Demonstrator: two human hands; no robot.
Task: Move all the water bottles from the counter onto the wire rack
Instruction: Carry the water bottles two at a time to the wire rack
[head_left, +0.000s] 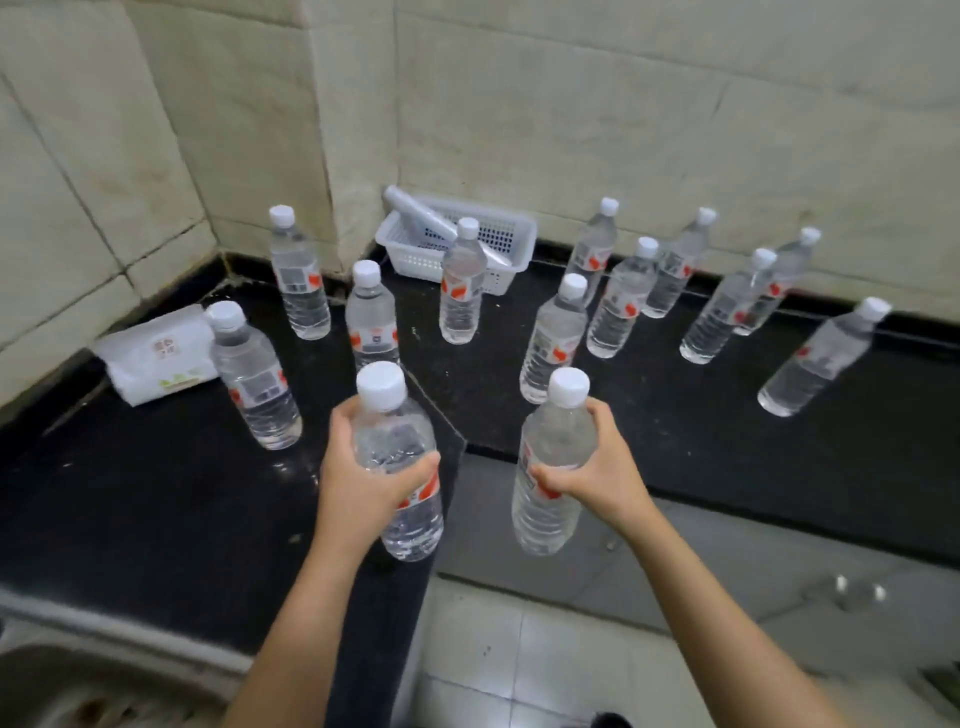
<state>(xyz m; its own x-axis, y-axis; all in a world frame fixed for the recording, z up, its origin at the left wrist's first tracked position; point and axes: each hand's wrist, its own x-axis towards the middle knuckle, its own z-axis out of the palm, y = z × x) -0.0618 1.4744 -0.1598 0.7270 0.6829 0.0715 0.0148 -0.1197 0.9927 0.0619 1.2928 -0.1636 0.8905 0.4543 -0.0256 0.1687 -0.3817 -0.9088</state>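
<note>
Both hands hold clear water bottles with white caps and red-and-white labels, lifted off the black L-shaped counter (156, 499) near its inner corner. My left hand (358, 478) is wrapped around the middle of one bottle (397, 457). My right hand (597, 467) grips a second bottle (550, 467) at its label. Several more bottles stand upright on the counter: three at the left, such as one (254, 379), one (461, 283) in front of the basket, and several to the right, such as one (553, 340). No wire rack is in view.
A white plastic basket (506, 228) holding a stack of clear cups sits in the back corner. A white pack of tissues (150, 358) lies at the left by the wall. A steel sink (67, 691) shows at bottom left. Tiled floor lies below the counter's inner corner.
</note>
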